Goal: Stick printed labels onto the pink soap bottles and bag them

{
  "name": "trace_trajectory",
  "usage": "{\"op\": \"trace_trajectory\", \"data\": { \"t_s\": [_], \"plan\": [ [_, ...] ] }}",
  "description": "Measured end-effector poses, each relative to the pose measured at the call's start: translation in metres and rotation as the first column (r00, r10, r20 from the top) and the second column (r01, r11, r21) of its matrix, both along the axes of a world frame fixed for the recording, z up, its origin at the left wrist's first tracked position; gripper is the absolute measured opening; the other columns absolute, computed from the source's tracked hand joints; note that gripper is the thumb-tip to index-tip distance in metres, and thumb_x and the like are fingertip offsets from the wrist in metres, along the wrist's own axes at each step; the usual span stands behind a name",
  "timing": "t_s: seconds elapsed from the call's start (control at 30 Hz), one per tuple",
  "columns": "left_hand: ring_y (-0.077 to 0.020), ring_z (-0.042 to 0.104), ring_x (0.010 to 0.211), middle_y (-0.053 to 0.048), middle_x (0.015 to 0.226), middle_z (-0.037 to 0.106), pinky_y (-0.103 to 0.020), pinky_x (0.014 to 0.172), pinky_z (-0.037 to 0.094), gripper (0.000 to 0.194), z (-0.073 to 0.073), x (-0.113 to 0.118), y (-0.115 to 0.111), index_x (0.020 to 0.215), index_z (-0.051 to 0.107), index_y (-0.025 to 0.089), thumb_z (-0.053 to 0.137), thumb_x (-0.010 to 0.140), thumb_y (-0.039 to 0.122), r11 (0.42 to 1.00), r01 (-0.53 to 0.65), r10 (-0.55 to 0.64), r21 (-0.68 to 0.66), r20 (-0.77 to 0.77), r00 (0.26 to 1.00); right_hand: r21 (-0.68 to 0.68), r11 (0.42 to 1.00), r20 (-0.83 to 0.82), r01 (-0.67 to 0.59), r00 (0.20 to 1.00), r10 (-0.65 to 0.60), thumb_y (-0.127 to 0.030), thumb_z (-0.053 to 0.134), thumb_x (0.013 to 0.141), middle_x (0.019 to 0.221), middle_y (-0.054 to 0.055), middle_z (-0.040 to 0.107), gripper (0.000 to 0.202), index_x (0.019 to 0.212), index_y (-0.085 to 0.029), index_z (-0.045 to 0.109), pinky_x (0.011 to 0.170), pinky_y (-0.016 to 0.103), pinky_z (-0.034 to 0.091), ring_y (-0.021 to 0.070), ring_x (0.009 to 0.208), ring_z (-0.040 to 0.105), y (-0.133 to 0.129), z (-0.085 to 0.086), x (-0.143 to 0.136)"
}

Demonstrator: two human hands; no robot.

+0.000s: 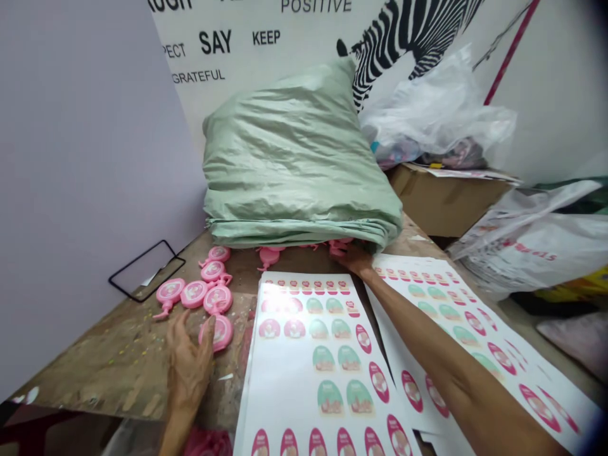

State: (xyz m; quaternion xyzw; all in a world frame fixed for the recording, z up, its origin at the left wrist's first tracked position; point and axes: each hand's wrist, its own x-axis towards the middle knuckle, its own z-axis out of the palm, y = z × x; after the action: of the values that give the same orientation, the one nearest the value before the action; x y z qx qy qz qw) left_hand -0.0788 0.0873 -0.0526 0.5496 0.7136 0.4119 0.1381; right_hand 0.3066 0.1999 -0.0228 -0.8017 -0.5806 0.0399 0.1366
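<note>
My left hand [190, 354] is at the left of the table, its fingers apart and its thumb touching a round pink plastic piece [222, 334]. Several more pink pieces [194, 294] with round labels lie just beyond it. My right hand [352, 256] reaches to the front edge of a large green sack [299, 164], its fingers around a pink piece [339, 246] partly under the sack. A stack of white sticker sheets [289, 373] lies between my arms. More sheets [418, 316] lie under and beside my right forearm.
A black wire frame [146, 269] lies at the table's left edge. Behind on the right is a cardboard box [437, 199] with clear plastic bags [437, 107] on top. White bags [546, 247] sit at the far right.
</note>
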Motion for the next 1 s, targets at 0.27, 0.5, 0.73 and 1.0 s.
{"op": "trace_trajectory", "data": {
  "t_s": [0.27,0.5,0.73,1.0],
  "plan": [
    [-0.0248,0.064,0.096,-0.009,0.101,0.068,-0.039,0.089,0.05,0.034,0.033,0.049,-0.03,0.1,0.064,0.018,0.054,0.088,0.048,0.969,0.247,-0.225,-0.014,0.371,0.901,0.081,0.99,-0.027,-0.117,0.992,0.12,-0.064,0.061,0.076,0.084,0.013,0.072,0.059,0.108,-0.014,0.067,0.062,0.031,0.041,0.0268,0.078,0.069,-0.056,0.01,-0.025],
    [-0.0209,0.065,0.096,-0.011,0.11,0.067,-0.029,0.08,0.054,0.045,0.04,0.119,-0.032,0.111,0.061,0.017,0.067,0.08,0.05,0.823,0.567,-0.262,0.045,0.914,0.309,0.315,0.886,-0.19,-0.339,0.893,0.409,-0.049,0.069,0.074,0.091,0.007,0.073,0.051,0.115,-0.02,0.059,0.066,0.034,0.051,0.0251,0.076,0.07,-0.146,0.019,-0.116],
    [-0.0164,0.068,0.066,-0.009,0.094,0.072,-0.025,0.055,0.055,0.046,0.04,0.065,-0.027,0.111,0.057,0.014,0.072,0.076,0.037,0.937,0.35,-0.096,-0.005,0.958,0.27,0.215,0.892,-0.409,-0.397,0.793,0.452,-0.045,0.042,0.095,0.08,0.004,0.069,0.034,0.115,-0.02,0.052,0.057,0.029,0.045,0.0184,0.065,0.063,-0.153,0.008,-0.13],
    [-0.0151,0.068,0.065,-0.007,0.082,0.072,-0.023,0.057,0.055,0.038,0.036,0.061,-0.009,0.104,0.058,0.014,0.075,0.074,0.03,0.902,0.431,-0.114,0.008,0.969,0.219,0.31,0.862,-0.035,-0.401,0.902,0.431,-0.029,0.05,0.09,0.078,0.005,0.065,0.012,0.087,-0.02,0.058,0.067,0.032,0.038,0.0203,0.072,0.056,-0.136,-0.026,-0.118]
  ]
}}
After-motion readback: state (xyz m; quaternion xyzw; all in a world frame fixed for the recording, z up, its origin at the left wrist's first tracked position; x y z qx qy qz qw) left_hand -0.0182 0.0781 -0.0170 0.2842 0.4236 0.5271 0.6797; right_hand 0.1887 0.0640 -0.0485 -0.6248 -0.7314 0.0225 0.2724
